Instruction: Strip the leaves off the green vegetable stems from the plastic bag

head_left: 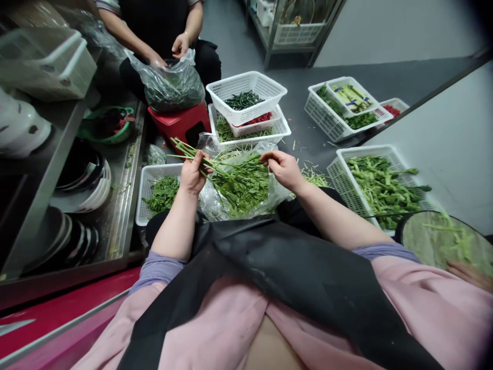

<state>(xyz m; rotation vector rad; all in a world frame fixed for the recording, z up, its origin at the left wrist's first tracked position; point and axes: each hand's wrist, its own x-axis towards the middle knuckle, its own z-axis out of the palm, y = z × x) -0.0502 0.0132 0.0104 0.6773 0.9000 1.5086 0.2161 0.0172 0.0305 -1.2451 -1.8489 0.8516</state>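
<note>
My left hand [193,172] is closed round a bunch of long green stems [223,165], whose cut ends stick out to the upper left. The leafy ends reach right toward my right hand [283,167], whose fingers are pinched together at the leaf tips; how much they hold is too small to tell. Beneath both hands, a clear plastic bag [283,192] lies open in front of my lap, full of leafy greens [244,192]. A white basket with more leaves [164,194] stands left of the bag.
Across from me, a person's hands [181,45] are at a plastic bag on a red stool [179,126]. Stacked white baskets [246,92] hold green and red peppers. More vegetable baskets [370,154] stand right, near a round board [442,239]. A metal shelf [119,205] holds plates at left.
</note>
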